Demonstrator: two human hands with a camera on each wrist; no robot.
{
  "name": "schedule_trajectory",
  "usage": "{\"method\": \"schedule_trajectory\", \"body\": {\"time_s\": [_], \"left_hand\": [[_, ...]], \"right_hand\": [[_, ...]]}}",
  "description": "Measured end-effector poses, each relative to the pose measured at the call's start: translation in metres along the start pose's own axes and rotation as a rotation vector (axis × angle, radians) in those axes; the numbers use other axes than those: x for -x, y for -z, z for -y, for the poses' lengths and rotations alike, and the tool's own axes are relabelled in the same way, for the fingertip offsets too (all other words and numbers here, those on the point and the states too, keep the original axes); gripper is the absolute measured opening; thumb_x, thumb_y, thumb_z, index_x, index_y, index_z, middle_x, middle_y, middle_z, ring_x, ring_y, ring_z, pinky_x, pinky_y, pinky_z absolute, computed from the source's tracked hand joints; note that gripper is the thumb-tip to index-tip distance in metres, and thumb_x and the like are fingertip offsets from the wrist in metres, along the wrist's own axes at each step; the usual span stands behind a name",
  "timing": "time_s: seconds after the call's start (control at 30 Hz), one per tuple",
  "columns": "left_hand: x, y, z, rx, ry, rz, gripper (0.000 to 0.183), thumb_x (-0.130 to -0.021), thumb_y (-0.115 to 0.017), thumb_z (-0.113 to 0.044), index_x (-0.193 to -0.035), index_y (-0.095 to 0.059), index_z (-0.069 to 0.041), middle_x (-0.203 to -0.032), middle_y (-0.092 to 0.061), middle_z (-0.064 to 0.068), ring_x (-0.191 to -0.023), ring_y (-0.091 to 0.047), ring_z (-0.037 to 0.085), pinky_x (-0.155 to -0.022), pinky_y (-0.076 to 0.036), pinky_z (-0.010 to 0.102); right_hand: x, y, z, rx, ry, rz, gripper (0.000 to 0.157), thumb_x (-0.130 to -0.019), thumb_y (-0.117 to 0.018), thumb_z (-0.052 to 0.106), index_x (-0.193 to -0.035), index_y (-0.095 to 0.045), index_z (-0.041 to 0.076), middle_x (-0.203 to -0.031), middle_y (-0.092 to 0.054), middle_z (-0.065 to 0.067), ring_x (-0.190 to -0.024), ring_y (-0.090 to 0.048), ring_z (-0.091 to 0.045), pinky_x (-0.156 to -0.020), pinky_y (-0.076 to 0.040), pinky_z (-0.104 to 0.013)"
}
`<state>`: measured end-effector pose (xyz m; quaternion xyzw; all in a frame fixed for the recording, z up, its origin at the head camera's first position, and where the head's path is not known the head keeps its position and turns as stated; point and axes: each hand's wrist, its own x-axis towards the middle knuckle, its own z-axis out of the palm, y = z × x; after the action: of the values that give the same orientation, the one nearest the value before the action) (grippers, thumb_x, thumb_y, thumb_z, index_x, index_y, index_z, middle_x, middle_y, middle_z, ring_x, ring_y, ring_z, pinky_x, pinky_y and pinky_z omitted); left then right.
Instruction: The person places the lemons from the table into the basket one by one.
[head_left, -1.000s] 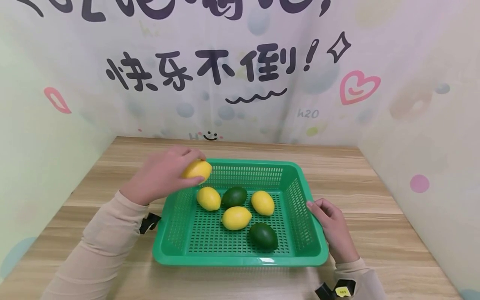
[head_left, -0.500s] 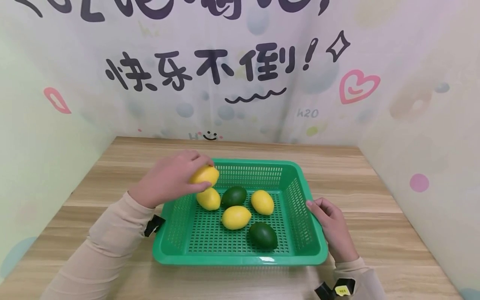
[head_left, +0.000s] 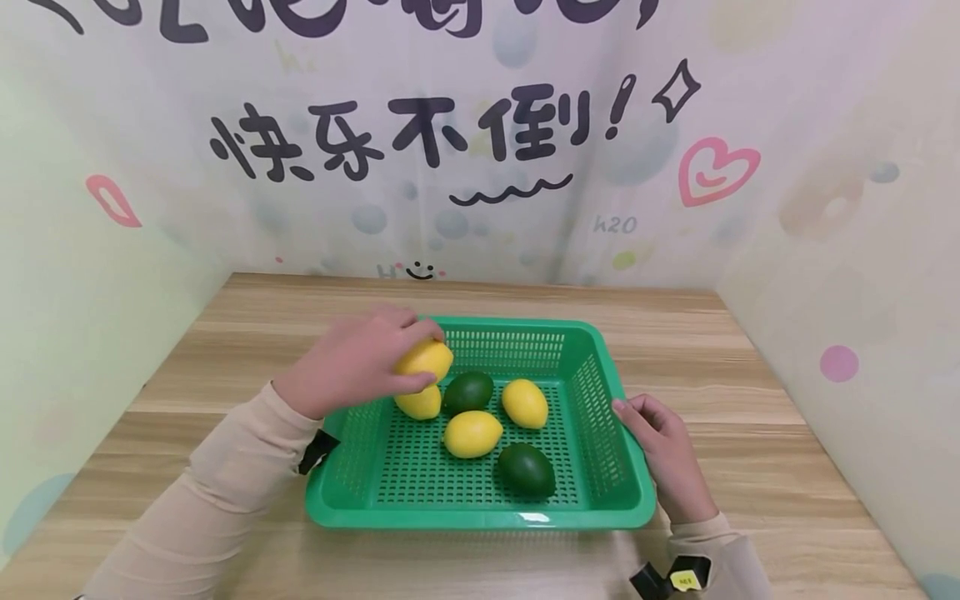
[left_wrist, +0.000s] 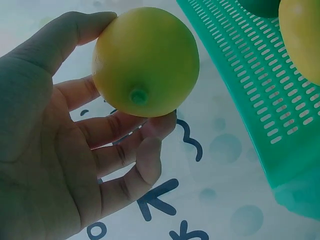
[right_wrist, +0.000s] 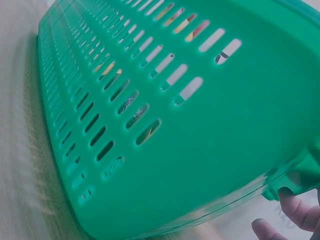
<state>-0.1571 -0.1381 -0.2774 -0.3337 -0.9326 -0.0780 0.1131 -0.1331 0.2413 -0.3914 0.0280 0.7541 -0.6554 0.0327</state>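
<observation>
My left hand (head_left: pixel 360 358) holds a yellow lemon (head_left: pixel 426 360) between thumb and fingers, over the back left part of a green plastic basket (head_left: pixel 480 521). The left wrist view shows the tip of that lemon (left_wrist: pixel 147 60) toward the camera, pinched by the thumb and fingers. Inside the basket lie a lemon (head_left: pixel 418 404) partly covered by the held one, a lemon (head_left: pixel 472 434) and a lemon (head_left: pixel 525 404). Two dark green oval fruits, perhaps avocados, lie among them: one fruit (head_left: pixel 468 392) behind, another fruit (head_left: pixel 527 469) in front. My right hand (head_left: pixel 669 450) grips the basket's right rim.
The basket stands on a wood-grain table (head_left: pixel 757 467). A printed cloth (head_left: pixel 480 225) hangs behind the table's far edge, and pale walls flank it left and right. Slotted basket side (right_wrist: pixel 210 135) fills most of the right wrist view.
My left hand has moved to the right and slightly down with the lemon, further over the basket, now covering more of the lemon beneath. My right hand and the basket stay in place.
</observation>
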Motion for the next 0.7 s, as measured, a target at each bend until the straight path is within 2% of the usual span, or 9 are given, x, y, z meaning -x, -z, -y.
{"method": "schedule_trajectory", "body": {"time_s": [0.13,0.5,0.7], "left_hand": [[-0.001,-0.002,-0.003,-0.014,-0.029,-0.004,0.037,-0.088,-0.078,-0.036,-0.116,-0.07,-0.015,-0.093,-0.063,0.004,-0.071,-0.054,0.017,-0.049,-0.043,0.026],[-0.004,-0.005,-0.012,-0.003,-0.052,0.017,0.032,-0.09,-0.076,-0.036,-0.115,-0.07,-0.017,-0.093,-0.063,0.001,-0.074,-0.053,0.015,-0.051,-0.043,0.024],[-0.005,-0.008,-0.018,-0.013,-0.097,0.022,0.031,-0.089,-0.077,-0.035,-0.114,-0.07,-0.017,-0.094,-0.064,-0.001,-0.078,-0.055,0.015,-0.053,-0.044,0.023]], "right_hand": [[0.0,0.0,-0.001,-0.004,-0.002,-0.001,0.037,-0.106,-0.06,0.033,-0.102,-0.059,-0.004,-0.094,-0.062,-0.007,-0.075,-0.066,-0.015,-0.062,-0.061,-0.029],[0.0,0.0,-0.001,-0.007,0.0,0.002,0.038,-0.106,-0.059,0.033,-0.103,-0.059,-0.005,-0.094,-0.062,-0.008,-0.075,-0.066,-0.015,-0.062,-0.061,-0.03],[0.0,0.0,-0.001,-0.006,0.0,0.002,0.038,-0.106,-0.059,0.033,-0.103,-0.059,-0.004,-0.093,-0.062,-0.007,-0.075,-0.065,-0.014,-0.062,-0.061,-0.029]]}}
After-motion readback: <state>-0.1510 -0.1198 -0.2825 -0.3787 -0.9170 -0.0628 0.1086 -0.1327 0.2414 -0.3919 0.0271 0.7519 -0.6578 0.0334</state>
